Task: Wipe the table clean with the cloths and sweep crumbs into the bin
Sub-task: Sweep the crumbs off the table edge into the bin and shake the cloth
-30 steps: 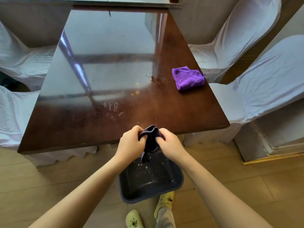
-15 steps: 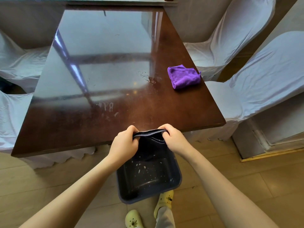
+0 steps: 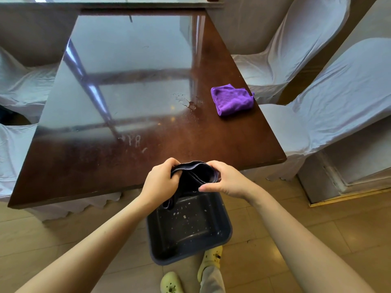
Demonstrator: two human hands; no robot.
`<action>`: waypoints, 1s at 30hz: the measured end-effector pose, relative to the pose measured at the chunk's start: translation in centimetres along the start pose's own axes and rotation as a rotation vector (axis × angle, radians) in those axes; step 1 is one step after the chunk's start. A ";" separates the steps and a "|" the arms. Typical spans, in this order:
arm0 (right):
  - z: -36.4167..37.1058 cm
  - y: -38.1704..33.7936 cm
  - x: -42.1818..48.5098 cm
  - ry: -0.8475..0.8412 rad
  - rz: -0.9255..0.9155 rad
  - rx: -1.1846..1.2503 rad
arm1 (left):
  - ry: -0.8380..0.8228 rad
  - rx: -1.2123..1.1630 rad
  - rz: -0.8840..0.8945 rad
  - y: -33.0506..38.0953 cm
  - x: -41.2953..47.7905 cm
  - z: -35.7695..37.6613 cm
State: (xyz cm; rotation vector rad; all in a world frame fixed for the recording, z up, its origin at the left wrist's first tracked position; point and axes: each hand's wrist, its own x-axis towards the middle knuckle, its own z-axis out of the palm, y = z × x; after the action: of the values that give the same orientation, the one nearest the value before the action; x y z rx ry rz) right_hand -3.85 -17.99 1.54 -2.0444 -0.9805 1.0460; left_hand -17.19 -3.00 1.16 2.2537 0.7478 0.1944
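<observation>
A glossy dark wooden counter carries a folded purple cloth near its right edge. Below its near edge, a dark bin speckled with crumbs stands on the floor. Above it, the left hand and right hand both grip a dark cloth.

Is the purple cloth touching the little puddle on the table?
Apart. In the head view the purple cloth lies near the table's right edge, and bare brown wood shows between it and the wet spot.
</observation>
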 end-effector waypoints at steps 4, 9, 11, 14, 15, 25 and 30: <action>-0.8 0.1 0.0 0.227 -0.072 -0.222 | -0.088 0.074 0.064 0.9 1.0 -0.5; -4.3 -0.5 -0.5 0.273 -0.116 -0.377 | -0.157 0.221 0.160 2.7 2.7 -1.8; -6.3 -0.9 -0.7 0.284 -0.126 -0.375 | -0.164 0.237 0.195 4.3 3.5 -2.3; -10.1 -1.5 -0.9 0.331 -0.142 -0.308 | -0.158 0.201 0.264 7.3 5.6 -2.9; -11.5 -1.6 -0.9 0.352 -0.147 -0.296 | -0.159 0.190 0.290 8.4 6.5 -3.1; -23.1 1.4 2.7 0.603 -0.133 -0.282 | -0.065 0.294 0.416 17.1 17.7 0.8; -22.1 8.1 4.7 0.647 -0.046 -0.342 | -0.088 0.353 0.349 16.2 19.1 7.5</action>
State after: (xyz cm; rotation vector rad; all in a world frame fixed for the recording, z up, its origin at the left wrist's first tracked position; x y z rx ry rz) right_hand 19.55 -22.64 4.04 -2.3855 -0.8827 0.1488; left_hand 8.45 -5.71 5.43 2.7024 0.3560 0.1338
